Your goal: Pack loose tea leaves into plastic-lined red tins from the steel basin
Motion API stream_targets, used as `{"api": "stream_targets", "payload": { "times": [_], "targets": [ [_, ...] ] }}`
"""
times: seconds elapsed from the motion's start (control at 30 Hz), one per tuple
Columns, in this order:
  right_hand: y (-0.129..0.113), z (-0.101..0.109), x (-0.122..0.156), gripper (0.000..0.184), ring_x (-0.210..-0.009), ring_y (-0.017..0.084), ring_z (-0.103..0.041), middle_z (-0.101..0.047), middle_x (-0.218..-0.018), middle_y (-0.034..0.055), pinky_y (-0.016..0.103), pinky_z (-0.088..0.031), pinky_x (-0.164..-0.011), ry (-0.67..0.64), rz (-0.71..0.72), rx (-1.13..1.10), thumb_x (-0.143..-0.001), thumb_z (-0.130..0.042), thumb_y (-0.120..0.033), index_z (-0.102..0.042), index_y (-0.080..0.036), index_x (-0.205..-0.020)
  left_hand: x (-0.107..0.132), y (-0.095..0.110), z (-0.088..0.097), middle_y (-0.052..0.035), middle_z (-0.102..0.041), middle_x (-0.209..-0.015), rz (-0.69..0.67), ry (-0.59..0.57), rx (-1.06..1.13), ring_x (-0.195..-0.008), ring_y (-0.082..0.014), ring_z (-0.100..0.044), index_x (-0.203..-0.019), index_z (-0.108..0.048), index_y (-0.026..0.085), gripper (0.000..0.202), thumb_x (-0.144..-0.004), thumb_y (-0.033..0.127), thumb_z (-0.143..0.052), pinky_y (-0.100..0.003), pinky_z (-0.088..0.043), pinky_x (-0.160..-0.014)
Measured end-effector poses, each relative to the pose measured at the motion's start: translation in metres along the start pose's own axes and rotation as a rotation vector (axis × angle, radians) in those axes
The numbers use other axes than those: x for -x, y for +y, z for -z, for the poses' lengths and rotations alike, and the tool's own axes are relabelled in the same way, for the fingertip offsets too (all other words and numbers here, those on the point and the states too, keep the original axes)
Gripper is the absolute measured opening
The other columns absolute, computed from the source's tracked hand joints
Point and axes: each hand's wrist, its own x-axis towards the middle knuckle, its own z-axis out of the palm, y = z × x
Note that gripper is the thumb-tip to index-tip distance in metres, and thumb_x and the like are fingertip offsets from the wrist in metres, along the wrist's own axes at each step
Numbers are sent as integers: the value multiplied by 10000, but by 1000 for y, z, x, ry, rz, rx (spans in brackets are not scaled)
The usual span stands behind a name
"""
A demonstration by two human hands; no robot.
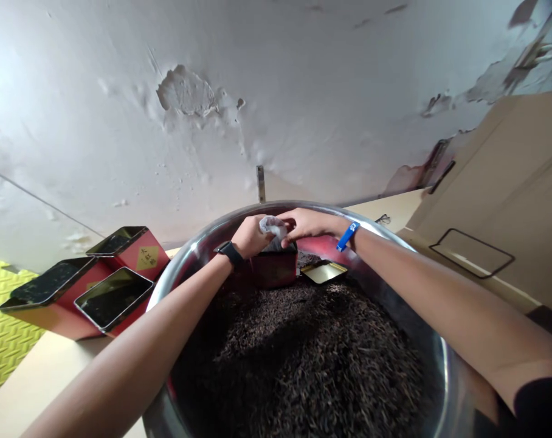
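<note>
A large steel bowl (185,258) full of dark loose tea leaves (303,353) sits in front of me. At its far side a red tin (276,271) stands in the tea. My left hand (251,236), with a black watch on the wrist, and my right hand (307,224), with a blue wristband, both pinch a crumpled clear plastic liner (272,226) at the top of that tin. A gold-coloured lid (324,272) lies on the tea just right of the tin.
Three red tins (98,286) with dark tops lie on the pale table (43,377) to the left of the bowl. A peeling white wall rises behind. Cardboard boxes (499,201) stand at the right. A yellow mat (2,328) shows at far left.
</note>
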Motion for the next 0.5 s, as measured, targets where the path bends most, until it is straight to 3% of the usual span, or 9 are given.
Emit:
{"api": "stream_targets", "payload": {
  "times": [0.1, 0.23, 0.33, 0.5],
  "targets": [
    [-4, -13, -3, 552, -885, 176, -546, -634, -973, 16, 241, -414, -743, 21, 10, 41, -503, -737, -298, -603, -219, -1033, -2, 1, 0, -7, -643, -803, 50, 35, 84, -698, -120, -557, -900, -635, 172, 242, -692, 210, -517, -222, -422, -638],
    [0, -41, -15, 311, -741, 189, -569, -656, -778, 46, 226, -408, -581, 244, -185, 22, -604, -664, -340, -647, -132, -834, -3, 4, 1, -19, -645, -790, 66, 61, 108, -704, -123, -561, -909, -617, 145, 255, -675, 205, -535, -221, -433, -633],
    [5, -52, -23, 251, -673, 178, -568, -643, -714, 45, 201, -364, -501, 414, -295, -11, -633, -640, -314, -643, -108, -776, -2, 6, 4, -28, -645, -801, 41, 26, 126, -732, -131, -571, -929, -614, 142, 262, -698, 247, -548, -240, -453, -673],
    [4, -47, -22, 151, -508, 117, -518, -588, -568, 35, 187, -314, -411, 402, -328, -76, -698, -551, -240, -631, -112, -704, -4, -4, 13, -85, -563, -1112, -62, 58, 191, -930, -156, -564, -997, -595, 158, 301, -740, 306, -545, -265, -467, -772]
  ]
}}
